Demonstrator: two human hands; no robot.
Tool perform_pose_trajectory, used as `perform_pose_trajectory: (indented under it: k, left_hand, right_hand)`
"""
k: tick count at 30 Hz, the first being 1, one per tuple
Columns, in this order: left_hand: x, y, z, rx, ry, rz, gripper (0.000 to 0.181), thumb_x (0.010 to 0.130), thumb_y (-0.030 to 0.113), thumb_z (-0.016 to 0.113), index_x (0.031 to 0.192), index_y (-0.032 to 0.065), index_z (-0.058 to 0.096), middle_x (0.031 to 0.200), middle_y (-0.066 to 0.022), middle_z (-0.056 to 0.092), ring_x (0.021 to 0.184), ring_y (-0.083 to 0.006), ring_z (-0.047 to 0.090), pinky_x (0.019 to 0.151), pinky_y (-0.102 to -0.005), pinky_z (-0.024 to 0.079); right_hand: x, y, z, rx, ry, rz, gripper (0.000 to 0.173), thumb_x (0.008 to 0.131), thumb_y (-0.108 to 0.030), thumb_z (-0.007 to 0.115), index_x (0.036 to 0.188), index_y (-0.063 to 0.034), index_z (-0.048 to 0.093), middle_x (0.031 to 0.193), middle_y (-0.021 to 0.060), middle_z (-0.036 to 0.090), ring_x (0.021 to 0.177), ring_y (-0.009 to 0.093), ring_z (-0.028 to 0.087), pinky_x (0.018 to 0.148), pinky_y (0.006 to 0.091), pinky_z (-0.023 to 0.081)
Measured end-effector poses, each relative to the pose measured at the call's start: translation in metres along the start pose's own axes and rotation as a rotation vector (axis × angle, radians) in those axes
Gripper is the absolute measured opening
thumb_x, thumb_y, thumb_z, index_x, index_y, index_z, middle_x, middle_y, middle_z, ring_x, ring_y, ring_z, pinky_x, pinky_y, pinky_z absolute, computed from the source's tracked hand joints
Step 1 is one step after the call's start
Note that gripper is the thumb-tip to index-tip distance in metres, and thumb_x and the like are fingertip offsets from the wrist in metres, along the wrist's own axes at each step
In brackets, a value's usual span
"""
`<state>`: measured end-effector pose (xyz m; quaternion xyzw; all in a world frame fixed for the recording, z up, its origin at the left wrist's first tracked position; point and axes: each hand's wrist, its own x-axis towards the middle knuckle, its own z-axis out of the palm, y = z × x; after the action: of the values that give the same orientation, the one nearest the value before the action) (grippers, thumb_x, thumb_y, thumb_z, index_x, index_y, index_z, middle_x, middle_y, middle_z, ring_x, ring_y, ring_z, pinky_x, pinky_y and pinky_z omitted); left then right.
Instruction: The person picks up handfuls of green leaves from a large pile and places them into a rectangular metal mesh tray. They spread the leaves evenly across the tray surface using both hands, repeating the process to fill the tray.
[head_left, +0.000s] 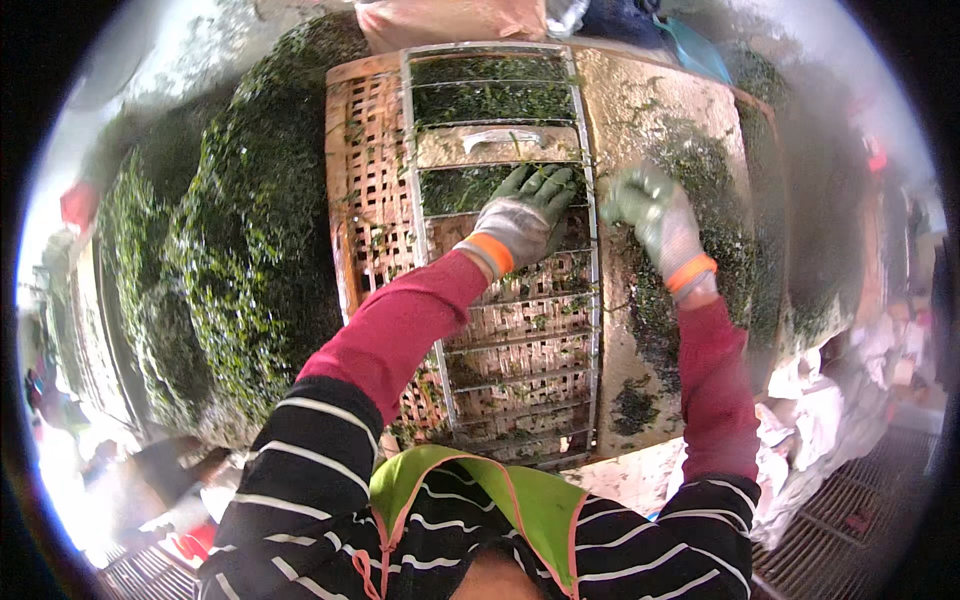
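My left hand (532, 199), in a grey and green work glove with an orange cuff, lies palm down with fingers slightly spread. It touches dark green plant matter (454, 187) in one compartment of a ladder-like metal frame (598, 300). Right of the frame, my gloved right hand (649, 199) is blurred and curled above a tan board (619, 352); whether it holds anything is unclear. Loose greens (694, 161) are scattered over that board. Beyond my left hand, the frame surrounds a tan strip (442, 146) with a white curved piece (501, 139) on it. More greens (491, 101) fill the far compartments.
Under the frame lies an orange-brown lattice panel (375, 172) with square holes. A tall heap of greens (247, 247) rises at the left. Pinkish sacking (450, 19) lies at the far edge, white bags (810, 412) at the lower right, beside metal floor grating (832, 510).
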<state>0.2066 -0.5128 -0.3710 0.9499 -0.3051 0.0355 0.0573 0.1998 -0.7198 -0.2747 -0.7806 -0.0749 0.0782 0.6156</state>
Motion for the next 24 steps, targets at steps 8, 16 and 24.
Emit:
perform_pose_trajectory:
  k: [8,16,24]
  left_hand:
    - [-0.04,0.0,-0.026,-0.098,0.067,-0.067,0.056,0.096,0.039,0.051,0.145,0.012,0.047,0.156,-0.0116,0.04,0.147,-0.0296,0.033,0.123,-0.0493,0.019]
    - [-0.171,-0.045,-0.022,-0.142,0.695,-0.453,0.052,0.089,0.02,0.059,0.14,0.0107,0.054,0.146,-0.019,0.05,0.138,-0.0371,0.044,0.117,-0.0539,0.028]
    - [-0.097,-0.076,0.004,-0.219,0.657,-0.876,0.067,0.086,0.038,0.065,0.146,0.0129,0.048,0.152,-0.014,0.044,0.144,-0.035,0.036,0.12,-0.0544,0.02]
  right_hand:
    - [0.044,-0.066,0.046,-0.129,-0.004,-0.141,0.041,0.091,-0.034,0.071,0.126,-0.0135,0.066,0.121,0.0138,0.07,0.115,0.024,0.064,0.101,0.0406,0.049]
    - [0.031,-0.003,0.079,-0.14,0.172,0.11,0.047,0.081,0.016,0.042,0.108,-0.0089,0.072,0.109,0.0058,0.072,0.057,0.008,0.059,0.047,0.0207,0.048]
    - [0.021,-0.021,0.123,-0.623,-0.136,-0.34,0.033,0.086,-0.007,0.058,0.114,-0.0164,0.072,0.105,0.0145,0.07,0.086,0.032,0.069,0.081,0.0397,0.056]
